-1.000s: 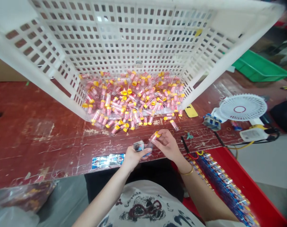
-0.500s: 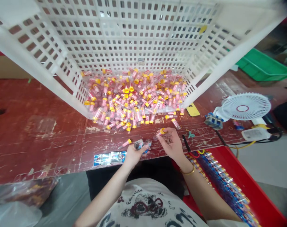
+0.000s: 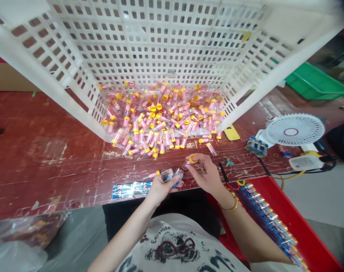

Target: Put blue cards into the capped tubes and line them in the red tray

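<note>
My left hand [image 3: 161, 190] is closed on a clear and blue plastic packet [image 3: 177, 174], its thumb pressed across it. Just beyond that hand lies a small clear tube [image 3: 151, 175] with a yellow cap and pink contents, close to the fingers. My right hand [image 3: 207, 175] pinches a yellow-capped tube [image 3: 192, 159] between thumb and fingers, slightly above the table and apart from the packet. A strip of shiny blue packets [image 3: 131, 190] lies flat at the table edge, left of my left hand.
A white crate [image 3: 160, 49] lies on its side with many yellow-capped tubes [image 3: 160, 124] spilling out. To the right are a yellow phone [image 3: 231, 132], a white fan [image 3: 295, 130] and a green tray [image 3: 313, 81]. A red bin [image 3: 308, 226] with packet strips stands below the table edge.
The tube beside my left hand has turned flatter and moved slightly right and down. My right hand and its tube have shifted slightly left. Both hands keep their hold.
</note>
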`<state>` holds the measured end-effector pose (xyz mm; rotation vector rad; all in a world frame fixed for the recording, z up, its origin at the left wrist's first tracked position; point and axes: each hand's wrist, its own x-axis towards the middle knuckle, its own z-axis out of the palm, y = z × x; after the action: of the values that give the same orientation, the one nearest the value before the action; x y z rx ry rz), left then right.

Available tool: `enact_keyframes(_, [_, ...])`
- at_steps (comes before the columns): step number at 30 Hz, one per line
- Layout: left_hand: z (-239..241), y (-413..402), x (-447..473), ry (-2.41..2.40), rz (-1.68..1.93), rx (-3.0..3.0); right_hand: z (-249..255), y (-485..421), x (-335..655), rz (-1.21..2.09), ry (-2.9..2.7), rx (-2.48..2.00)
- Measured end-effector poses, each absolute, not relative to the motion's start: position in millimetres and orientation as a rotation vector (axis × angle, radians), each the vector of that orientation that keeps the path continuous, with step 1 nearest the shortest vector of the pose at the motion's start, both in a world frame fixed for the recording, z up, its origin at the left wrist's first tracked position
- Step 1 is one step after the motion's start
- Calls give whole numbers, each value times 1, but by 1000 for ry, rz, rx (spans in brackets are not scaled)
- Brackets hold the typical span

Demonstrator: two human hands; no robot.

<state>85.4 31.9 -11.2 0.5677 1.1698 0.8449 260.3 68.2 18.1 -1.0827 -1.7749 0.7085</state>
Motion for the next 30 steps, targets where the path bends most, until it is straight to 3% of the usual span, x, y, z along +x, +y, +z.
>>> enact_keyframes(14, [-9, 34, 87, 1179, 869, 524, 34, 71, 263, 738, -1989, -1017])
enact_keyframes(22, [0, 29, 94, 1134, 837, 600, 13, 85, 260, 1531, -1378, -1069])
enact_keyframes(30, [7, 35, 105, 1020, 797, 475, 0, 73, 265, 1600, -1079, -1082])
